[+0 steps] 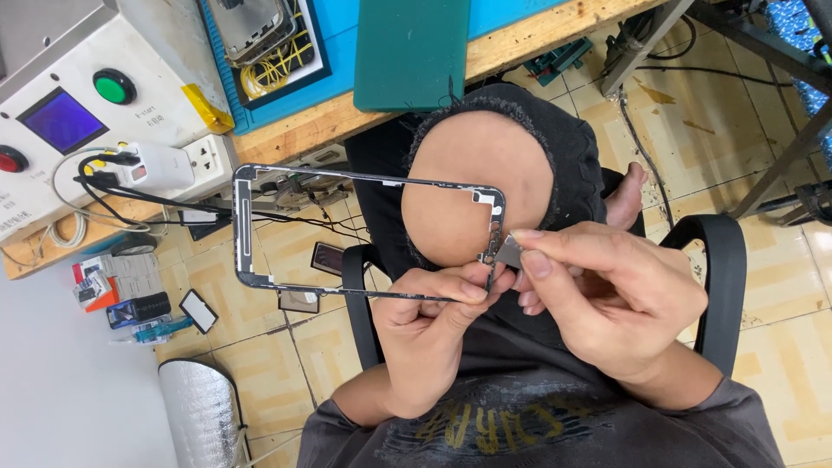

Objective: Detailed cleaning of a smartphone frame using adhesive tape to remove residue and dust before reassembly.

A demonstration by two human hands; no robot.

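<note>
My left hand [433, 325] grips a thin black phone frame [247, 225] by its lower right corner and holds it out flat over my lap. The frame is an open rectangle, and my knee shows through a torn hole in black trousers behind it. My right hand [607, 295] pinches a small grey metal blade [510, 251] between thumb and fingers. The blade's tip rests against the frame's right short edge, close to my left thumb.
A wooden bench edge [347, 117] with a blue mat and a green cutting mat [412, 52] lies ahead. A white machine [61, 95] with a green button and a power strip [204, 160] with cables sit at left. Black chair armrests [724, 277] flank me. Small parts lie on the tiled floor.
</note>
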